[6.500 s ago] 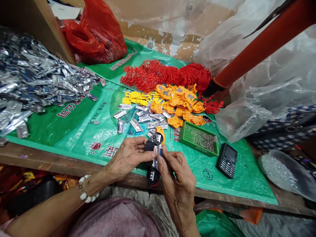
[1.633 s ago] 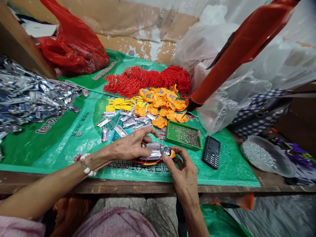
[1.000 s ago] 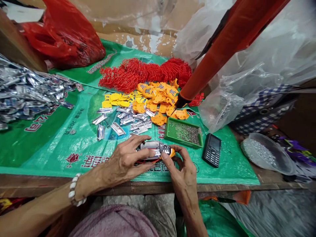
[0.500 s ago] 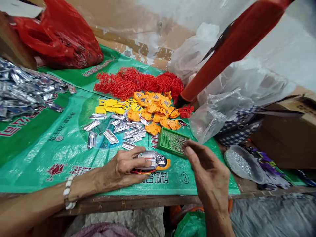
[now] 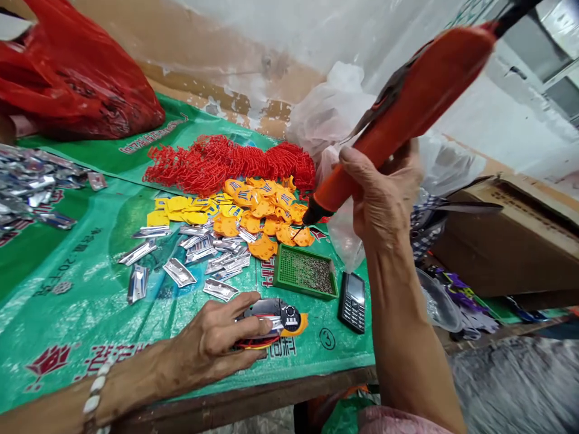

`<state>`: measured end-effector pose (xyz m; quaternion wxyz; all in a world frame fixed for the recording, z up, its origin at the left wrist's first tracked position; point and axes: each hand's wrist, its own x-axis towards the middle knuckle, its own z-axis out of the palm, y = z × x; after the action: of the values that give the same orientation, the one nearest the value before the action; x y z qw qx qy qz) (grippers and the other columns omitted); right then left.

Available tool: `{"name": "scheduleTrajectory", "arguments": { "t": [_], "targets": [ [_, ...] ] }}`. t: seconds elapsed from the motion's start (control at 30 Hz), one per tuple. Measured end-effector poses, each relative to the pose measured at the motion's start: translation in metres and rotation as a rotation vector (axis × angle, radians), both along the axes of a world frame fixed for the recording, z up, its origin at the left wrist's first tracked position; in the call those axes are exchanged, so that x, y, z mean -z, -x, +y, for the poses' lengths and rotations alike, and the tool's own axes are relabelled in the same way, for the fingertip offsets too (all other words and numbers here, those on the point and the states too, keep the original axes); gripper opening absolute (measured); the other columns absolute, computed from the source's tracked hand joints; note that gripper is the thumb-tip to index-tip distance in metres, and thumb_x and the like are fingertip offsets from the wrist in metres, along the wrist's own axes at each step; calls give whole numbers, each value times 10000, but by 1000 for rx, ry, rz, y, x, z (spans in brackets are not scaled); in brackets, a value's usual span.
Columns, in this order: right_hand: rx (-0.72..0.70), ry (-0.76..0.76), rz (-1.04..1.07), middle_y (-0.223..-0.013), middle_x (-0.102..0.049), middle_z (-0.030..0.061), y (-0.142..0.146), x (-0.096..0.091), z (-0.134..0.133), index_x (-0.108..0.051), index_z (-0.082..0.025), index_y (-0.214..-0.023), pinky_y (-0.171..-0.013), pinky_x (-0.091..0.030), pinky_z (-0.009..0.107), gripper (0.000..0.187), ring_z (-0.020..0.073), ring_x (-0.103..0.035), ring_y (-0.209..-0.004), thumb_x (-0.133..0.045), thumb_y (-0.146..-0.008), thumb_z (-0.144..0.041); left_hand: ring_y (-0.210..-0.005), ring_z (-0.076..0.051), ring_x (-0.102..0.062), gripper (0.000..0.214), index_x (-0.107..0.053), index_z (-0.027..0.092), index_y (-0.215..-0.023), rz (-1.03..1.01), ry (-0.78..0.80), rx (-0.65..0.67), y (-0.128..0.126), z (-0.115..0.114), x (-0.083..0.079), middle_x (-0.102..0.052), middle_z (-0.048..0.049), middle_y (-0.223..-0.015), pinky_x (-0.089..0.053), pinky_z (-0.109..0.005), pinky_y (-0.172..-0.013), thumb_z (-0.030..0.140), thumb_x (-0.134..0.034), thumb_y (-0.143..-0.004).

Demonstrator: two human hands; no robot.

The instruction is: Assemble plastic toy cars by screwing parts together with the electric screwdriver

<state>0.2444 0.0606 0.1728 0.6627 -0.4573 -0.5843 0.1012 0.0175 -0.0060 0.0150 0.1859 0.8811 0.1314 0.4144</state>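
Observation:
My left hand (image 5: 226,334) is closed round a small toy car body (image 5: 274,319), silver and black with orange and red edges, pressed against the green sheet. Raised above the table, my right hand (image 5: 384,193) grips an orange electric screwdriver (image 5: 402,108), whose thin bit slants down toward the orange plastic parts (image 5: 266,202). Below the bit stands a green perforated tray (image 5: 280,283) with many tiny screws (image 5: 316,274). Loose silver plastic pieces (image 5: 178,272) lie just beyond my left hand.
Red plastic parts (image 5: 226,163) are heaped at the back, with yellow pieces (image 5: 181,208) in front. A keypad phone (image 5: 353,301) lies right of the tray. At the right are a clear bowl (image 5: 436,301) and cardboard box (image 5: 511,241); a red bag (image 5: 90,78) stands back left.
My right hand has gone from the screw tray up to the screwdriver and taken hold of it. The phone has come into sight. The left hand keeps its hold on the toy car body.

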Motion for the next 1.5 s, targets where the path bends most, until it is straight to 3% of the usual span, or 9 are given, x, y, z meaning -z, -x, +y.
{"name": "scheduleTrajectory", "arguments": {
  "t": [0.17, 0.33, 0.57, 0.73, 0.87, 1.0, 1.13, 1.33, 1.5],
  "targets": [
    [-96, 37, 195, -783, -563, -29, 9, -2, -14, -569, -221, -770, -697, -546, 317, 246, 110, -546, -624, -787, -658, -234, -1017, -239, -699, 187, -638, 205, -1099, 48, 23, -49, 0, -5, 5, -689, -140, -1143, -567, -230, -663, 246, -562, -934],
    [-117, 175, 283, -712, -597, -34, 10, 17, -23, -592, -198, -761, -509, -510, 304, 234, 131, -593, -533, -790, -641, -235, -967, -213, -707, 189, -609, 222, -1126, 48, -18, -54, 1, -3, -1, -689, -136, -1144, -553, -231, -641, 280, -510, -976],
    [-70, 168, 323, -666, -602, -41, 6, 41, -20, -596, -180, -763, -501, -489, 266, 288, 105, -565, -520, -837, -614, -229, -1046, -205, -685, 195, -570, 244, -1153, 77, 8, -97, 0, -1, -1, -672, -116, -1200, -536, -234, -728, 264, -453, -998],
    [-118, 97, 284, -682, -592, -7, 3, 21, -29, -611, -175, -847, -558, -573, 352, 239, 142, -595, -554, -734, -759, -359, -1025, -200, -693, 182, -561, 243, -1142, 98, -19, -88, 1, -1, -2, -685, -108, -1182, -519, -228, -705, 237, -492, -974],
    [-123, 99, 235, -681, -627, 3, 0, 0, -33, -674, -201, -759, -525, -604, 393, 132, 165, -607, -535, -752, -670, -258, -1050, -201, -679, 186, -570, 238, -1140, 89, -41, -116, 2, -3, -1, -666, -111, -1213, -518, -242, -712, 268, -448, -1003],
    [-127, 96, 263, -588, -607, -25, 0, -4, -29, -692, -224, -689, -415, -576, 381, 145, 177, -590, -464, -788, -588, -261, -1062, -192, -665, 207, -584, 249, -1141, 125, -29, -139, 3, -4, -1, -650, -98, -1227, -528, -252, -717, 290, -415, -1029],
    [-158, 146, 301, -556, -595, -30, 3, 9, -26, -670, -207, -708, -365, -517, 329, 191, 173, -581, -433, -793, -630, -330, -1010, -174, -671, 204, -577, 232, -1129, 105, -50, -109, 4, 0, -4, -651, -110, -1188, -536, -240, -667, 311, -413, -1037],
    [-48, -21, 296, -549, -566, -62, 7, 35, -20, -670, -224, -722, -365, -434, 252, 156, 119, -532, -405, -811, -668, -263, -1074, -182, -650, 214, -573, 238, -1141, 133, -18, -133, 5, 1, -2, -637, -105, -1220, -523, -253, -716, 334, -408, -1043],
    [-13, -2, 255, -585, -578, -66, 6, 48, -13, -692, -276, -942, -384, -451, 267, 250, 136, -562, -438, -796, -720, -325, -1019, -161, -660, 216, -570, 237, -1126, 94, -6, -116, 3, 1, -2, -632, -97, -1213, -510, -239, -705, 343, -398, -1046]
  ]
}}
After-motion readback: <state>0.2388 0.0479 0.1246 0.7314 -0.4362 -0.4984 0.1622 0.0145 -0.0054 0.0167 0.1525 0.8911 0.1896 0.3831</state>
